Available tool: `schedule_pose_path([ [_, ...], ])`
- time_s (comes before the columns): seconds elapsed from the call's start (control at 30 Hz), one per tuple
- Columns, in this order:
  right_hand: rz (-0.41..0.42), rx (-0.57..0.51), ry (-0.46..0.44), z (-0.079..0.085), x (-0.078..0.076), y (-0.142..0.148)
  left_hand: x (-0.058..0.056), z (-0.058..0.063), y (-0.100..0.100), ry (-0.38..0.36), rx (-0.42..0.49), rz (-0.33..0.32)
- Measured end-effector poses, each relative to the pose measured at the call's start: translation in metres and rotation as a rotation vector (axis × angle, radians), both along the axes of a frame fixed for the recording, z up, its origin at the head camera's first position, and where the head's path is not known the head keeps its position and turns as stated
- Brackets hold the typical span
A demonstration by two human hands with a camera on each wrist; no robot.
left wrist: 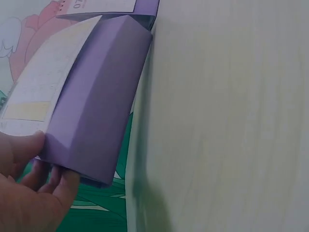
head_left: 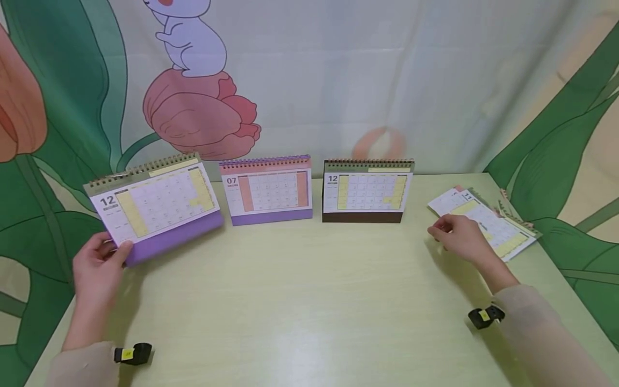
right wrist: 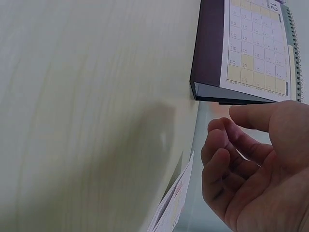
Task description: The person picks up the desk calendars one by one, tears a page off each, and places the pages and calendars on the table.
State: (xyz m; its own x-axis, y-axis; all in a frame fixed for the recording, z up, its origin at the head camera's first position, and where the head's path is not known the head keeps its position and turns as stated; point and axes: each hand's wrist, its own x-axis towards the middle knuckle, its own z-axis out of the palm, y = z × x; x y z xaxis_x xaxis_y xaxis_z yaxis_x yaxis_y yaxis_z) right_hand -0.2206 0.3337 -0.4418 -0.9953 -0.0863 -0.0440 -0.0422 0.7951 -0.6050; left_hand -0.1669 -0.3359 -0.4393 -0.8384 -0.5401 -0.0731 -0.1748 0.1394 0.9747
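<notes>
My left hand (head_left: 99, 263) grips the lower left corner of a purple-based desk calendar (head_left: 159, 207), thumb on the front and fingers behind and under it. The calendar is tilted, its left side nearer to me, and shows page 12. In the left wrist view the thumb lies on the edge of the page and the purple base (left wrist: 101, 96) faces the camera. My right hand (head_left: 459, 236) hovers at the right with loosely curled fingers and nothing in them. Just behind it lie loose calendar pages (head_left: 503, 236), partly hidden by the hand.
A second purple calendar (head_left: 271, 191) showing 07 stands upright at the back middle. To its right stands a dark brown-based calendar (head_left: 368, 191) showing 12. A printed curtain (head_left: 338, 80) hangs behind the pale wooden table (head_left: 290, 301).
</notes>
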Motion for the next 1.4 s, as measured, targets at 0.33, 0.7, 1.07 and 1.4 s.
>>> schedule_pose_path([
  [0.33, 0.009, 0.001, -0.002, 0.003, 0.002, -0.004, -0.008, -0.011, -0.007, -0.218, -0.217, -0.097],
  [0.7, 0.036, -0.036, -0.006, -0.001, 0.004, -0.009, -0.011, -0.018, -0.012, -0.299, -0.113, -0.136],
  [1.07, 0.057, -0.067, -0.005, -0.002, 0.004, -0.013, -0.014, -0.024, -0.016, -0.317, -0.217, -0.233],
  [1.4, 0.131, -0.045, 0.029, 0.003, 0.012, -0.034, 0.003, -0.009, -0.023, -0.353, -0.467, -0.483],
])
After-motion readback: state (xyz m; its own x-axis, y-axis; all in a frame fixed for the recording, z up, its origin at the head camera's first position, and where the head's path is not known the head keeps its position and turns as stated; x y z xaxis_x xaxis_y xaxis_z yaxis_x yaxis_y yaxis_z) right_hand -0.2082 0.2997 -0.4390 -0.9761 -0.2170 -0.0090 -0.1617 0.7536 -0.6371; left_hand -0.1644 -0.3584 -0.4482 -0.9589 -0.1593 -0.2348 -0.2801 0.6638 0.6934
